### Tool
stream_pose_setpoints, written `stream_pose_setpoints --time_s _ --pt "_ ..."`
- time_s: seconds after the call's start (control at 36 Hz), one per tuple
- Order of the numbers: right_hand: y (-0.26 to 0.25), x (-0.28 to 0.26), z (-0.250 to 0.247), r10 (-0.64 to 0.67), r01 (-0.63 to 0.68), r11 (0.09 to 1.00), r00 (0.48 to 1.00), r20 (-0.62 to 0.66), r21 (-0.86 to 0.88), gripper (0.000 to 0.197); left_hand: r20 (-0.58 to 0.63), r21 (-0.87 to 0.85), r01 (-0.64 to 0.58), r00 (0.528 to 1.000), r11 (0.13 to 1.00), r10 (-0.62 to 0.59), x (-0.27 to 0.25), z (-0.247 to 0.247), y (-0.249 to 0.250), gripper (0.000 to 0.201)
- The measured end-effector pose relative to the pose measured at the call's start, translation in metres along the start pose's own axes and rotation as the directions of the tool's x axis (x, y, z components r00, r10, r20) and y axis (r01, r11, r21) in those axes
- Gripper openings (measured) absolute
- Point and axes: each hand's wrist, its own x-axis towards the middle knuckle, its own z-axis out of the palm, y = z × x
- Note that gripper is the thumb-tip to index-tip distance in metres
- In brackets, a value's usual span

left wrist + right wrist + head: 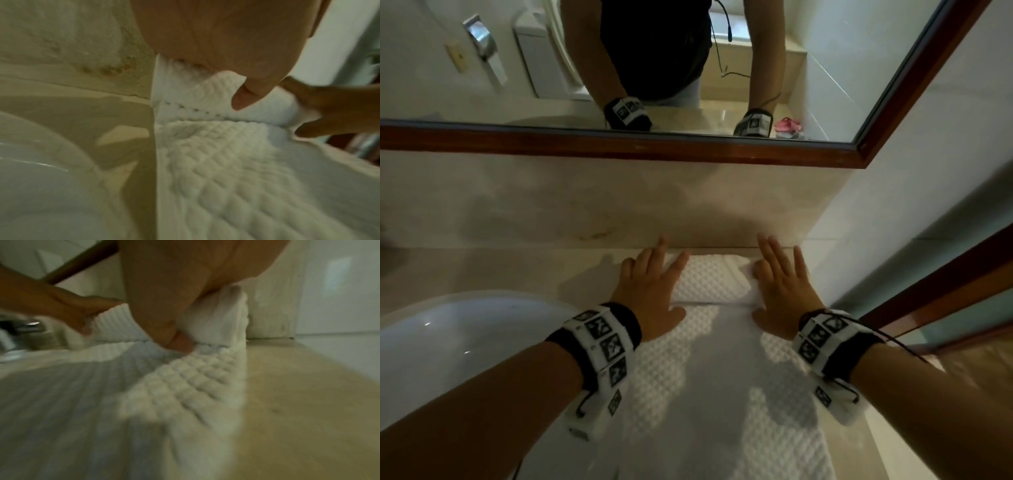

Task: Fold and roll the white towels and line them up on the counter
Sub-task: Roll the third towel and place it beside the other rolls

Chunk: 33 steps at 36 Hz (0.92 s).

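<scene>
The flat, unrolled length of the white waffle-weave towel point(709, 404) is lying nearest the camera, stretching along the beige worktop point(493, 274) towards the back wall. At its far end the towel is forming a short roll point(710, 279), lying crosswise just in front of the stone backsplash point(585, 205).

The left hand point(650, 291) is resting on the left end of the roll, fingers point(645, 262) straight and slightly spread, thumb lying at the seam where roll meets flat cloth. The left wrist view is showing the thumb point(246, 95) pressing against the rolled cloth point(205, 91).

The right hand point(782, 287) is resting on the right end of the roll, fingers point(774, 253) straight and spread, palm down. The right wrist view, which is blurred, is showing its thumb point(176, 340) tucking into the crease under the roll point(222, 318).

Both wrists are wearing bands with black-and-white markers. A white basin point(448, 342) is sitting left of the towel, just beside it. A wood-framed mirror point(619, 144) above the backsplash is reflecting the person's forearms.
</scene>
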Motion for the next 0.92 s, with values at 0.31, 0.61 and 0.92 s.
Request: stream_pose_setpoints --time_s 0.31,0.61,0.92 --pt "0.018 -0.033 -0.052 -0.116 0.103 0.935 0.993 0.021 0.339 0.047 0.255 -0.118 -0.043 0.964 0.992 0.072 0.001 -0.053 -0.015 0.075" --pt "-0.002 0.019 -0.038 0.046 0.005 0.995 0.869 0.492 -0.101 0.065 0.441 -0.303 -0.006 0.885 0.953 0.146 0.011 -0.025 -0.011 0.073" --pt "0.007 -0.001 -0.003 0.100 -0.065 0.976 0.982 -0.161 0.207 0.071 -0.175 0.098 -0.080 0.980 0.992 0.097 0.016 -0.013 0.000 0.072"
